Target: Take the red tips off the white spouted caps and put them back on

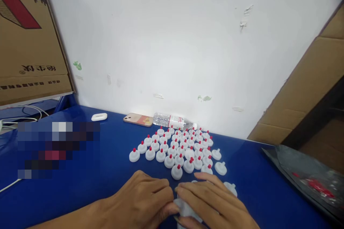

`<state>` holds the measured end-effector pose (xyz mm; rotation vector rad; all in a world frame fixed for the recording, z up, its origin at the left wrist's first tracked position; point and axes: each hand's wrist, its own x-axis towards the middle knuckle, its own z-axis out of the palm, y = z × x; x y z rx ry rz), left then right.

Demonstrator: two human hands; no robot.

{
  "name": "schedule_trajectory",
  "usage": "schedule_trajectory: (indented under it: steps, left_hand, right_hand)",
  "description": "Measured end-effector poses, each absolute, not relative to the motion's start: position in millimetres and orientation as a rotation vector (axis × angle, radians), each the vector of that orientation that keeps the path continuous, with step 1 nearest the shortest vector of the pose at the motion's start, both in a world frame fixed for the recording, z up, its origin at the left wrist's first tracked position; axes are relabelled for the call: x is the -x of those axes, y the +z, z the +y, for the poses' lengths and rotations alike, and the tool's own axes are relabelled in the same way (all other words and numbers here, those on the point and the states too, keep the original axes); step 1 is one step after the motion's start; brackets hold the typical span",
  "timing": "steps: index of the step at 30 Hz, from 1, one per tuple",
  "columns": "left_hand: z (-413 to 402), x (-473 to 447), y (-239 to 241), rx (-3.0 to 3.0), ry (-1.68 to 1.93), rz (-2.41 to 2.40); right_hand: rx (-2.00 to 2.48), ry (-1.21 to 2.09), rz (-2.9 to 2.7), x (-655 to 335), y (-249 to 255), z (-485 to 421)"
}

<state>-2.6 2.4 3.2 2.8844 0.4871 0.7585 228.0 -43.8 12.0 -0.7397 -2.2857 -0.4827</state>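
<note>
My right hand is closed around a white plastic nozzle cap at the bottom middle. Against the same cap press the curled fingers of my left hand; whatever they pinch is hidden. Beyond both hands stand several white nozzle caps with red tips, grouped in loose rows. White nozzle caps without red tips lie tilted to the right of the group, one of them partly behind my right hand.
A water bottle lies along the wall, beside a phone and a white earbud case. At right is a dark plastic bag with small red pieces on it. Cardboard flanks the blue table.
</note>
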Motion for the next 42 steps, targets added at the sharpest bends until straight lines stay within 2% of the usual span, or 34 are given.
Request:
schedule_trajectory:
  steps: [4,6,13,25,29,32,36,42]
  left_hand:
    - [10,6,4,-2.472,0.846,0.701]
    - [19,10,6,-2.375,0.843,0.754]
    - [41,15,8,-2.752,0.503,0.951]
    - [34,13,3,-2.857,0.342,0.814]
    - [46,15,14,-2.967,0.422,0.973]
    - [60,20,23,-3.003,0.472,1.414]
    - [72,29,23,-2.899,0.282,1.892]
    - [70,31,14,-2.786,0.068,1.834]
  right_hand:
    - [0.816,-0.686,-2.365,-261,9,-37]
    - [0.968,-0.765,-2.146,-284,8,-26]
    - [1.564,-0.563,-1.880,-335,8,11]
    - [1.962,-0.296,-1.886,-366,-16,24]
    - [2.031,-0.185,-1.872,-363,-16,23]
    - [2.043,-0.120,-1.873,-359,-14,22]
    - [2.050,-0.065,-1.888,-353,-12,20]
    - [1.970,-0.134,-1.893,-351,-9,19]
